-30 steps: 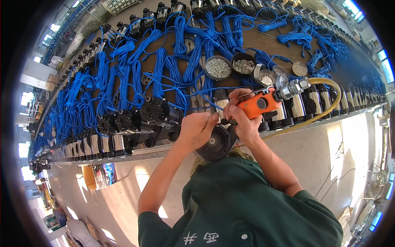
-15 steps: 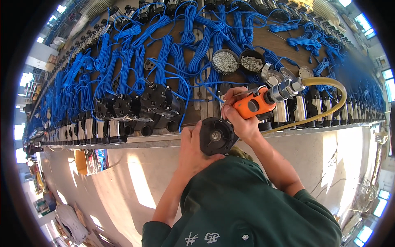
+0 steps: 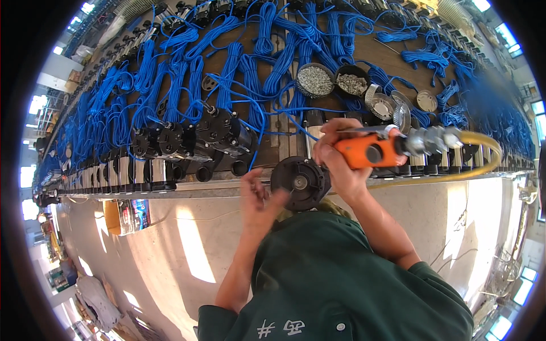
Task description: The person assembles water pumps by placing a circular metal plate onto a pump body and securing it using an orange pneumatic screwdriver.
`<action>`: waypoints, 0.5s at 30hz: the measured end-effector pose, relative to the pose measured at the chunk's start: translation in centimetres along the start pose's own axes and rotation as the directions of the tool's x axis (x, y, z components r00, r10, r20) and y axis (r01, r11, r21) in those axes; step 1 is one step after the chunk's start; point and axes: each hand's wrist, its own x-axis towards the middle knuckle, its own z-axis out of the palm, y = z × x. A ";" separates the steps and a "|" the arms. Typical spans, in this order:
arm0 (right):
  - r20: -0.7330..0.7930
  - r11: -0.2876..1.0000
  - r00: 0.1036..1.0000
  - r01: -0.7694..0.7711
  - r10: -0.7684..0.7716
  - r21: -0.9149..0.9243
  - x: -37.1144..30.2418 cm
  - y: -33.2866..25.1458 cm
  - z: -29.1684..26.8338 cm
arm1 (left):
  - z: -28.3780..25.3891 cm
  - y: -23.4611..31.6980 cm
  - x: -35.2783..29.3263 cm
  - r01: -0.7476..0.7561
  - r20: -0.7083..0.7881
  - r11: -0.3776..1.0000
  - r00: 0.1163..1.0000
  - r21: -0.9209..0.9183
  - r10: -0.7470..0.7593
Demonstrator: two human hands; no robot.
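Observation:
My right hand (image 3: 342, 162) is wrapped round an orange air screwdriver (image 3: 364, 152), which has metal fittings and a yellow hose at its back end. Just left of it, at the bench edge, a round black pump housing (image 3: 300, 183) faces up, with a small metal hub in its centre. My left hand (image 3: 260, 196) is beside the housing, apart from it, thumb and fingers spread and somewhat blurred. Nothing shows in that hand. The front tip of the screwdriver is hidden behind my right fingers.
Bundles of blue cable (image 3: 227, 71) cover the bench. Two round tins, one of light small parts (image 3: 314, 80) and one of screws (image 3: 351, 83), stand beyond my right hand. Black-capped pumps (image 3: 224, 133) lie to the left. A carton (image 3: 116, 219) sits on the floor at left.
My left hand has let go of the pump housing and moved left. My right hand has shifted the air screwdriver to the right, away from the housing's rim.

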 end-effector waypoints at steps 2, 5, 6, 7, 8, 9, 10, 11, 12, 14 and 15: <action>0.059 0.982 0.998 -0.029 0.018 0.185 -0.6 -1.4 0.5 | -2.0 -0.9 -0.3 0.270 -0.030 0.835 0.946 -0.479 -0.323; 0.076 0.934 0.996 0.021 -0.051 0.355 -1.7 -2.0 1.6 | -4.5 -0.6 -0.6 0.378 0.114 0.503 0.871 -0.778 -0.478; 0.072 0.931 0.996 0.025 -0.055 0.365 -2.1 -2.3 2.0 | -4.6 -0.2 -0.8 0.363 0.120 0.529 0.891 -0.767 -0.438; 0.069 0.915 0.996 0.022 -0.054 0.403 -2.3 -2.6 2.6 | -4.5 0.4 -1.0 0.347 0.127 0.555 0.909 -0.756 -0.397; 0.060 0.900 0.996 0.027 -0.059 0.436 -2.6 -2.8 2.9 | -4.0 1.0 -1.1 0.336 0.143 0.580 0.925 -0.742 -0.352; 0.078 0.891 0.994 0.028 -0.071 0.453 -2.9 -2.7 3.2 | -3.7 1.6 -1.3 0.351 0.150 0.602 0.921 -0.717 -0.359; 0.094 0.883 0.992 0.030 -0.083 0.469 -3.3 -2.5 3.5 | -3.7 1.8 -1.5 0.366 0.172 0.595 0.917 -0.716 -0.359; 0.113 0.879 0.989 0.031 -0.096 0.477 -3.4 -2.5 3.6 | -3.5 2.0 -1.8 0.384 0.199 0.581 0.912 -0.718 -0.357; 0.109 0.876 0.991 0.012 -0.073 0.482 -3.6 -2.6 3.9 | -3.3 2.1 -2.1 0.403 0.228 0.566 0.906 -0.719 -0.356; 0.101 0.870 0.995 -0.026 -0.027 0.493 -3.8 -2.7 4.5 | -2.5 2.8 -2.3 0.415 0.244 0.552 0.901 -0.723 -0.358; 0.110 0.880 0.994 -0.036 -0.018 0.473 -3.8 -2.6 4.5 | -2.1 3.4 -2.5 0.417 0.252 0.557 0.902 -0.718 -0.351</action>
